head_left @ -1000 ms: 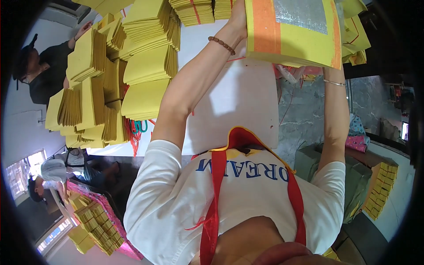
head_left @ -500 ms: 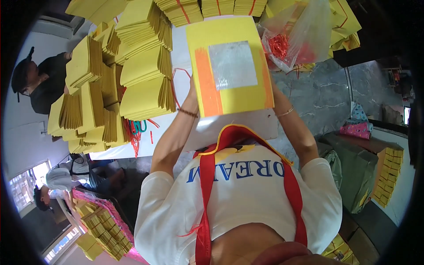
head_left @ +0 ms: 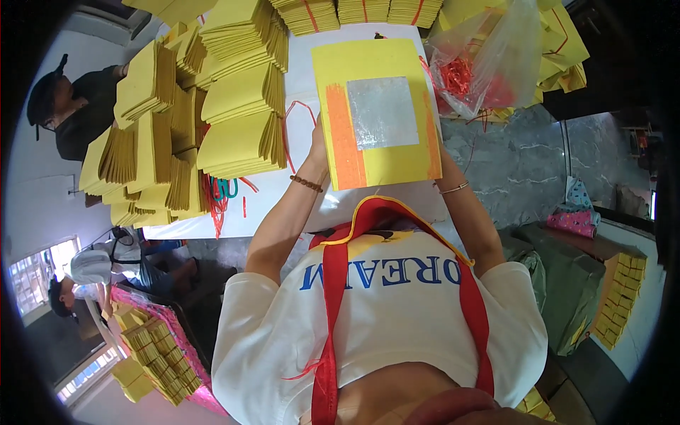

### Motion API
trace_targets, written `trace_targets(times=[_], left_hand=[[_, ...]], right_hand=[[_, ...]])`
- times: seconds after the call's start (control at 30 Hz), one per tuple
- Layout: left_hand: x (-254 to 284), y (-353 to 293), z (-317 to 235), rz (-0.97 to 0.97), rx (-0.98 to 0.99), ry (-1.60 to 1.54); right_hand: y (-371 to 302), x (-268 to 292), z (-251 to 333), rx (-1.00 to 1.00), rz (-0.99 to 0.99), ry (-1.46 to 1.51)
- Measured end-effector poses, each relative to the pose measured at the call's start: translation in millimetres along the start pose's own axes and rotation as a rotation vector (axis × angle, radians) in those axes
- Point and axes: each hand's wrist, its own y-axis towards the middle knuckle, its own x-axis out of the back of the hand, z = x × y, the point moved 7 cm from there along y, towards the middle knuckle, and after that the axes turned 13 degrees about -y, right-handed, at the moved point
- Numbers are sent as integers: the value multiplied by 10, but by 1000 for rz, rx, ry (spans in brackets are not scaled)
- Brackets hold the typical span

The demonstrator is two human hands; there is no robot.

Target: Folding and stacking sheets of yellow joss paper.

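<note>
A stack of yellow joss paper (head_left: 389, 166), its top sheet bearing a silver foil square and orange stripes, is held in front of me over the white table (head_left: 301, 85). My left hand (head_left: 321, 145) is on its left edge, and my right hand (head_left: 445, 161) grips the right edge. Most of the fingers are hidden behind the paper. Left of my left hand, a loop of red tie (head_left: 288, 134) lies on the table beside tall piles of folded yellow paper (head_left: 241, 145).
Tied yellow bundles (head_left: 363, 10) line the far edge. At the far right sits a clear plastic bag (head_left: 489, 64) with red ties. Green-handled scissors (head_left: 225, 188) and red strips (head_left: 218, 212) lie at the table's near left. A person (head_left: 85, 106) in black is at left, another (head_left: 106, 262) farther back.
The view has shifted slightly, so the table and piles appear a little higher and further right. Both hands still hold the joss paper stack, which now sits slightly lower against the table.
</note>
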Motion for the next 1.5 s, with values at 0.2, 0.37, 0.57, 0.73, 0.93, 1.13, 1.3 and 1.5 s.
trace_targets(times=[0.2,0.37,0.57,0.73,0.93,1.13,1.3,1.5], left_hand=[[148,-48,-67,-43,32,182],[-51,-279,-19,-142,12,149],[-74,-310,7,-122,-17,221],[-59,-229,80,-32,-41,114],[-77,-109,79,98,-71,29],[-70,96,41,112,-12,-14],[73,-302,-390,-373,-842,1408],[351,-237,-248,-228,-883,1740]], right_hand=[[7,-1,-16,-4,58,-23],[62,18,-20,-5,100,-42],[-33,58,-34,-7,191,-60],[-235,126,-36,-1,267,-71],[-193,158,-85,2,284,-79],[4,134,-31,18,297,-81],[5,150,-62,36,291,-76],[-16,63,-43,63,315,-66]])
